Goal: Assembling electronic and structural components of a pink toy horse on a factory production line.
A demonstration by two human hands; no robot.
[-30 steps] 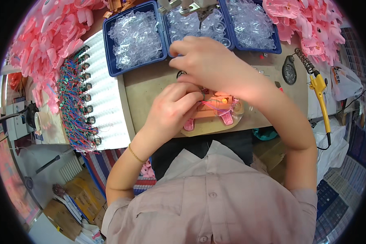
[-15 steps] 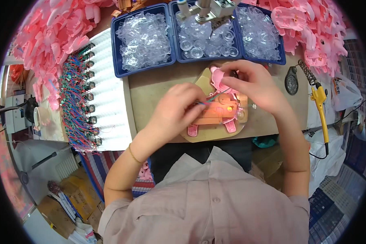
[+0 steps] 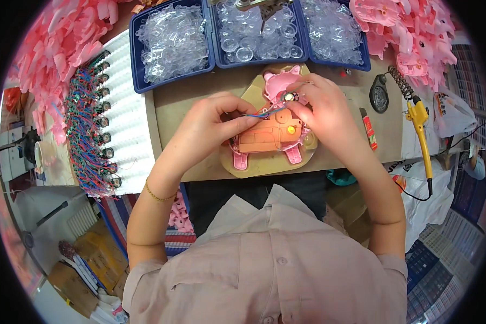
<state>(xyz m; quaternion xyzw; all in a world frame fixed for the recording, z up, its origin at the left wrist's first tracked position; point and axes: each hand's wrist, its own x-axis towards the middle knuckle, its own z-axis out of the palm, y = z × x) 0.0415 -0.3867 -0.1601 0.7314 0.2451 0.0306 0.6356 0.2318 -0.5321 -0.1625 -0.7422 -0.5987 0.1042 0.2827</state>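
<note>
A pink plastic toy shell (image 3: pixel 281 82) lies open on a tan shaped board (image 3: pixel 259 169), with its head part away from me and its legs toward me. An orange mechanism box (image 3: pixel 259 139) with a yellow knob fills its body. Thin colored wires (image 3: pixel 265 113) run across the top of that box. My left hand (image 3: pixel 216 120) is closed in a pinch on the wires at the box's left end. Between the fingertips of my right hand (image 3: pixel 325 105) is a small round part with a pale center (image 3: pixel 290 97), held just over the shell at its neck.
Three blue bins (image 3: pixel 213 40) of clear plastic pieces stand at the back. Bundled wired parts (image 3: pixel 89 129) line a white ridged sheet (image 3: pixel 132 124) on the left. Right are a red tool (image 3: pixel 369 129), a dark oval thing (image 3: pixel 379 94) and a yellow-handled tool (image 3: pixel 420 121). Pink shells (image 3: pixel 410 32) are heaped behind.
My right hand has turned, and the small round part now shows in its fingers. The wires are stretched between both hands. The whole view has shifted, and the red tool has come into sight.
</note>
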